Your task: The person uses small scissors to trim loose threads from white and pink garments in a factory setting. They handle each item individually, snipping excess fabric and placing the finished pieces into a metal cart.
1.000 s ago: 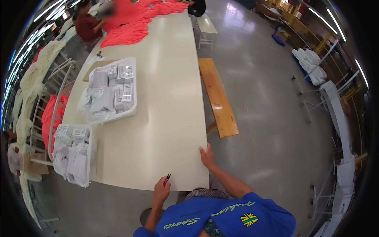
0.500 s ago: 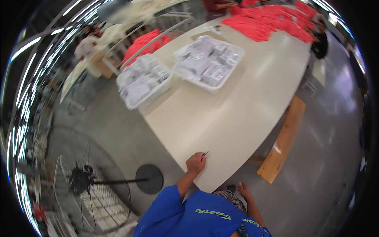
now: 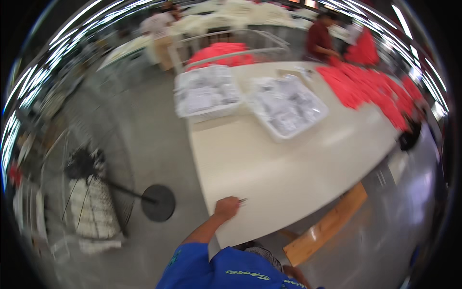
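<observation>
My left hand [image 3: 226, 208] is closed over the near left corner area of a long pale table [image 3: 250, 188]. Thin metal tips of small thread snips [image 3: 242, 200] stick out of the fist, pointing right; motion blurs them and the fingers hide the rest. Low at the picture's bottom, beside my blue shirt, part of my right hand [image 3: 292, 271] shows below the table edge. Its fingers are too blurred and hidden to read. Farther up the table are two white plastic tubs, the left tub [image 3: 211, 114] and the right tub [image 3: 277, 133], both heaped with clear-wrapped grey-white packets [image 3: 288, 103].
Red-pink cloth [image 3: 356, 86] covers the table's far right, with a person in dark red [image 3: 320, 41] behind it. A wooden bench [image 3: 327, 224] runs along the right side. A floor fan with a round black base [image 3: 158, 202] stands left. Metal rails [image 3: 231, 33] hold more red cloth.
My view has swung left and up, so the table and tubs sit differently in it. The left hand still grips the snips by the table corner. My right hand has sunk toward the lower edge.
</observation>
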